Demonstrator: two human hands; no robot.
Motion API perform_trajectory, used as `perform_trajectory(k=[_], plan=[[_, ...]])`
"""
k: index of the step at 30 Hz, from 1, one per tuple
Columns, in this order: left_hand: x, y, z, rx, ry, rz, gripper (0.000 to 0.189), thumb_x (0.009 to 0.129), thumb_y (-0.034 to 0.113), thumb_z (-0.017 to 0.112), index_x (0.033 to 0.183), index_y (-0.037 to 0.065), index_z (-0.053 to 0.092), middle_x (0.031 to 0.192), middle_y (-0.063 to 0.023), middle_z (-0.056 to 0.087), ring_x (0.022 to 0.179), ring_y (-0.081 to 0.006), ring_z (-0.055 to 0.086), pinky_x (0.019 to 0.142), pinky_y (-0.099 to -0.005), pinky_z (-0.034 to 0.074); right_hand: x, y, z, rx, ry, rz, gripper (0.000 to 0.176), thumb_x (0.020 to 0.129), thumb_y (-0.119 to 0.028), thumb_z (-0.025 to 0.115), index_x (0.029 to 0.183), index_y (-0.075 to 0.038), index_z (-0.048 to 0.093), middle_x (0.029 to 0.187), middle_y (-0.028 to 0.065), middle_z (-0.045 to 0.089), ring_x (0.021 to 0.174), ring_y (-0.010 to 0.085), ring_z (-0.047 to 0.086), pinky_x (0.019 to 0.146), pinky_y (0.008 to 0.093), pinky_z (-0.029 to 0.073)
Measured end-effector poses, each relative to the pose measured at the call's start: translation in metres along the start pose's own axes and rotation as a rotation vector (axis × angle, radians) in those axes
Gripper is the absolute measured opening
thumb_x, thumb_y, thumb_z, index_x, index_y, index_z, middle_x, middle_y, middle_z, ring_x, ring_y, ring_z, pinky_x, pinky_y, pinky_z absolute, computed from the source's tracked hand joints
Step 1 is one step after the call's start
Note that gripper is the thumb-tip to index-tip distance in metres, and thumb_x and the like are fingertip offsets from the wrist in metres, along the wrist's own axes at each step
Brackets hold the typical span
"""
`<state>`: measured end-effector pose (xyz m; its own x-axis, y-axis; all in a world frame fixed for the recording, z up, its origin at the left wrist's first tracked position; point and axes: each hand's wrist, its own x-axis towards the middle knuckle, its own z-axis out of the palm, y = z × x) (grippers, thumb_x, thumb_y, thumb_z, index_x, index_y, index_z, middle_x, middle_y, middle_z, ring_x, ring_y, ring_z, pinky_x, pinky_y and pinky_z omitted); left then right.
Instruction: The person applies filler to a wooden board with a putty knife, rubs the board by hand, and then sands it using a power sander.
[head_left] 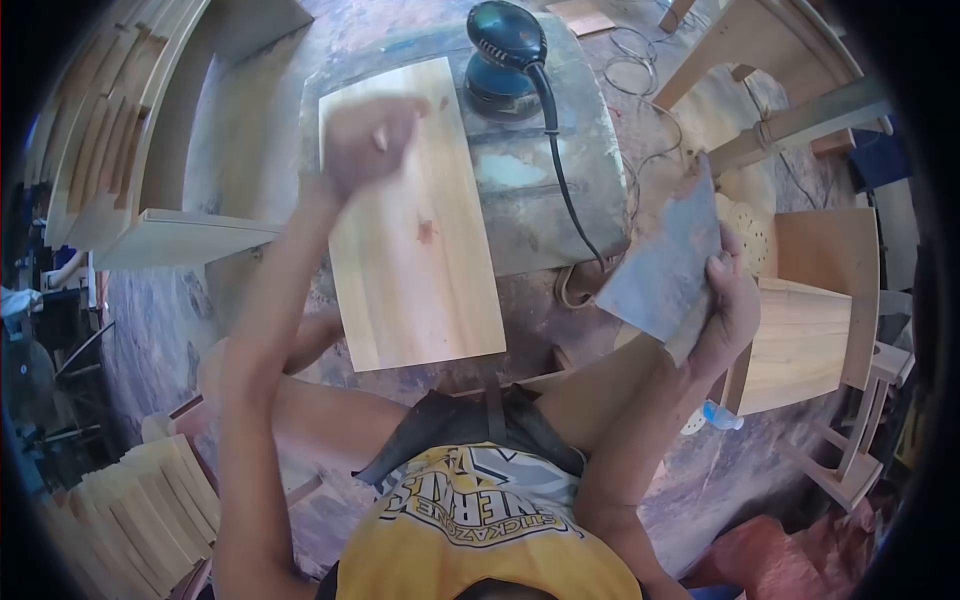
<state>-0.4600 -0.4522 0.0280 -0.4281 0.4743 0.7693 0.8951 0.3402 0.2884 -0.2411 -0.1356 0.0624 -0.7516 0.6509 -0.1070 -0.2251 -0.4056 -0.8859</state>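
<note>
The left hand [372, 150], blurred, is over the far end of a pale board [435, 265]; whether it is closed, I cannot tell. The board lies along the tabletop's [525, 230] left side, overhanging the near edge. A sander [507, 42] stands toward the far edge. Off the near right corner, a grey sheet [665, 260] is gripped by the right hand [736, 308].

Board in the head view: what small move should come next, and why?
Probably bring the grey sheet over to the board. The right hand holds it off to the side, the blurred left hand is over the board, and the sander stands unheld beside it.
</note>
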Motion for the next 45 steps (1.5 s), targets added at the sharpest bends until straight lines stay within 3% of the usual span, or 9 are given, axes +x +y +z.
perform_trajectory(k=[4, 5, 8, 10, 15, 17, 19, 23, 45], plan=[[-0.018, -0.094, 0.027, 0.514, -0.283, -0.326, 0.051, 0.105, 0.034, 0.051, 0.141, -0.002, 0.054, 0.151, -0.0246, 0.049, 0.144, -0.0338, 0.044, 0.120, -0.0423, 0.033, -0.014, 0.000, 0.022, -0.025, -0.108, 0.055, 0.051, 0.083, -0.006, 0.063, 0.131, 0.009, 0.052, 0.122, 0.0208, 0.062, 0.111, 0.0282, 0.063, 0.103, 0.0379, 0.050], [0.016, -0.014, 0.013, 0.457, -0.862, -0.460, 0.068, 0.105, 0.045, 0.045, 0.154, -0.001, 0.035, 0.163, -0.0255, 0.028, 0.155, -0.0380, 0.020, 0.127, -0.0471, 0.013, -0.015, 0.001, 0.023, -0.034, -0.157, 0.065, 0.049, 0.085, -0.006, 0.063, 0.131, 0.007, 0.052, 0.122, 0.0207, 0.062, 0.113, 0.0288, 0.063, 0.103, 0.0394, 0.050], [-0.065, 0.064, 0.039, 0.168, -0.696, -0.316, 0.085, 0.095, 0.049, 0.056, 0.155, -0.004, 0.030, 0.162, -0.0300, 0.026, 0.153, -0.0422, 0.021, 0.125, -0.0549, 0.017, -0.017, 0.008, 0.025, 0.117, -0.079, 0.168, 0.047, 0.086, -0.006, 0.063, 0.130, 0.006, 0.051, 0.122, 0.0201, 0.061, 0.115, 0.0303, 0.062, 0.104, 0.0421, 0.050], [-0.065, 0.175, 0.007, -0.406, -1.216, -0.328, 0.083, 0.090, 0.044, 0.065, 0.153, -0.002, 0.037, 0.156, -0.0318, 0.034, 0.147, -0.0451, 0.031, 0.120, -0.0591, 0.025, -0.020, 0.004, 0.039, 0.143, 0.020, 0.132, 0.027, 0.082, 0.000, 0.065, 0.106, 0.009, 0.055, 0.114, 0.0240, 0.064, 0.114, 0.0325, 0.063, 0.104, 0.0435, 0.050], [-0.231, 0.309, -0.001, -1.060, -0.894, -0.441, 0.068, 0.097, 0.043, 0.061, 0.149, 0.000, 0.047, 0.157, -0.0276, 0.038, 0.146, -0.0392, 0.037, 0.118, -0.0507, 0.034, -0.013, 0.012, 0.034, 0.183, -0.012, 0.085, 0.010, 0.081, 0.006, 0.066, 0.075, 0.008, 0.058, 0.095, 0.0235, 0.065, 0.114, 0.0367, 0.064, 0.106, 0.0475, 0.050], [-0.228, 0.300, 0.002, -1.317, 0.377, -1.920, 0.060, 0.098, 0.039, 0.062, 0.146, 0.005, 0.050, 0.149, -0.0223, 0.051, 0.144, -0.0350, 0.042, 0.115, -0.0526, 0.037, -0.017, 0.016, 0.023, 0.146, -0.074, 0.152, 0.011, 0.086, 0.003, 0.063, 0.094, 0.011, 0.063, 0.109, 0.0244, 0.065, 0.118, 0.0352, 0.063, 0.109, 0.0470, 0.048], [-0.201, 0.272, 0.003, -1.523, 1.024, -1.545, 0.050, 0.099, 0.033, 0.065, 0.142, 0.009, 0.054, 0.138, -0.0157, 0.060, 0.133, -0.0307, 0.054, 0.111, -0.0490, 0.042, -0.011, 0.029, 0.014, 0.205, -0.157, 0.298, 0.045, 0.093, -0.008, 0.057, 0.135, 0.004, 0.047, 0.130, 0.0198, 0.058, 0.121, 0.0324, 0.059, 0.106, 0.0465, 0.049], [-0.184, 0.246, 0.021, -1.347, 1.320, -1.637, 0.051, 0.097, 0.029, 0.069, 0.142, 0.011, 0.052, 0.133, -0.0126, 0.062, 0.122, -0.0282, 0.060, 0.107, -0.0478, 0.047, -0.011, 0.039, 0.029, 0.273, -0.294, 0.365, 0.044, 0.093, -0.007, 0.057, 0.135, 0.004, 0.047, 0.132, 0.0203, 0.057, 0.123, 0.0332, 0.059, 0.107, 0.0473, 0.049], [-0.140, 0.243, -0.096, 0.150, 0.859, -0.795, 0.051, 0.077, -0.004, 0.084, 0.122, -0.006, 0.061, 0.121, -0.0190, 0.067, 0.102, -0.0251, 0.071, 0.088, -0.0373, 0.058, -0.004, 0.053, 0.035, 0.414, -0.398, 0.459, 0.045, 0.094, -0.007, 0.057, 0.136, 0.005, 0.048, 0.133, 0.0234, 0.058, 0.124, 0.0356, 0.059, 0.108, 0.0489, 0.050]])
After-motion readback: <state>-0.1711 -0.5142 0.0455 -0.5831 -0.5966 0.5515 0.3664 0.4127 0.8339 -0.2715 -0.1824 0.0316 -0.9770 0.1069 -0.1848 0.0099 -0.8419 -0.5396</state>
